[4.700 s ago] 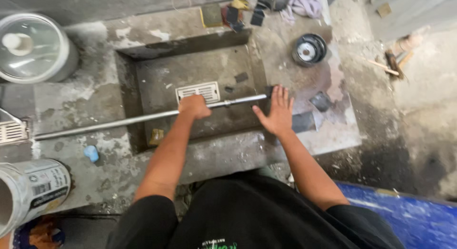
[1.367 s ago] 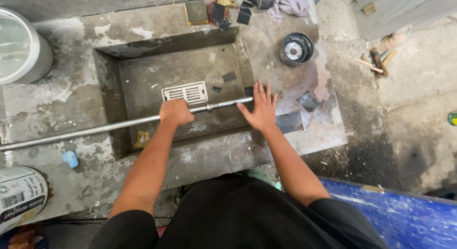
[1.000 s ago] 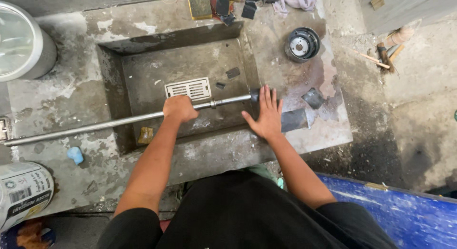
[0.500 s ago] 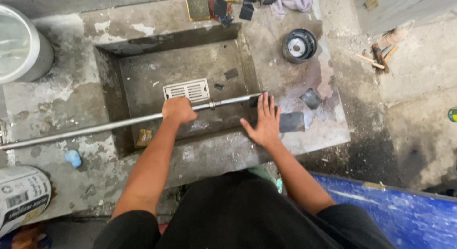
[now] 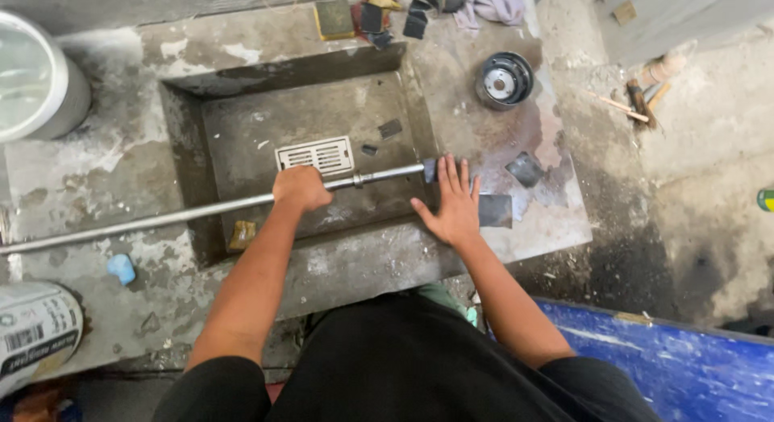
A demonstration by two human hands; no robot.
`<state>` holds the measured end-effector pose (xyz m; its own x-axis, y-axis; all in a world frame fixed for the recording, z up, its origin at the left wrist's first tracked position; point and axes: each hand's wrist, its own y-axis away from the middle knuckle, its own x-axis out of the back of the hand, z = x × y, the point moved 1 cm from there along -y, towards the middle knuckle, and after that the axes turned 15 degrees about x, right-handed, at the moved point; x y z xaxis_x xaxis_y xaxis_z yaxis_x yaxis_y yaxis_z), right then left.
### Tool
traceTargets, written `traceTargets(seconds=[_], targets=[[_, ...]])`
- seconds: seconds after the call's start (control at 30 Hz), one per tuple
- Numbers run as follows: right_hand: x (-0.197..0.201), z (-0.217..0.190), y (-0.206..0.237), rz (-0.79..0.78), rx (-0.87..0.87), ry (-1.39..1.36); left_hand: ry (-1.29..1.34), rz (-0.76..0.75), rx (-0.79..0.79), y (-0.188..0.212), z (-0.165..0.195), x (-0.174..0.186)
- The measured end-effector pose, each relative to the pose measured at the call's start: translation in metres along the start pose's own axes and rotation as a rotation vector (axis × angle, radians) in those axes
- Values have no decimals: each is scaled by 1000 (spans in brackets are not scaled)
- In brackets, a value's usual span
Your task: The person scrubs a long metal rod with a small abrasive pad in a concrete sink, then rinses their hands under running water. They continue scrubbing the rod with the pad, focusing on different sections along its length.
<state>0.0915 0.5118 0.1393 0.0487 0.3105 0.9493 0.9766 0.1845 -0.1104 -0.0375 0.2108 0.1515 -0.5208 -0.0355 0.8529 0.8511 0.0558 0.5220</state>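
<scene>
— So what are the fingers doing?
— Left hand (image 5: 300,188) is clamped round the metal rod (image 5: 161,220); right hand (image 5: 453,206) lies flat, fingers spread, on the dark sheet (image 5: 493,210) at the rod's end.
— Where does the rod lie?
— Across the concrete basin (image 5: 403,108), above the drain grate (image 5: 315,155).
— How far along?
— Seemingly mid-work; the rod isn't set down yet.

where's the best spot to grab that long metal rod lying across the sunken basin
Probably the bare stretch of the metal rod left of the left hand, taken from above with fingers wrapped around. It lies nearly level across the concrete basin, open space beneath, and the right hand covers its end.
</scene>
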Motion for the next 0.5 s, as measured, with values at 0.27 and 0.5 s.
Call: traceTargets(seconds=[0.27, 0.5], targets=[[53, 105, -51, -11, -74, -26, -10, -28, 19, -7, 109, 39], [36, 159, -81, -69, 8, 15, -16, -64, 31, -93, 148, 44]])
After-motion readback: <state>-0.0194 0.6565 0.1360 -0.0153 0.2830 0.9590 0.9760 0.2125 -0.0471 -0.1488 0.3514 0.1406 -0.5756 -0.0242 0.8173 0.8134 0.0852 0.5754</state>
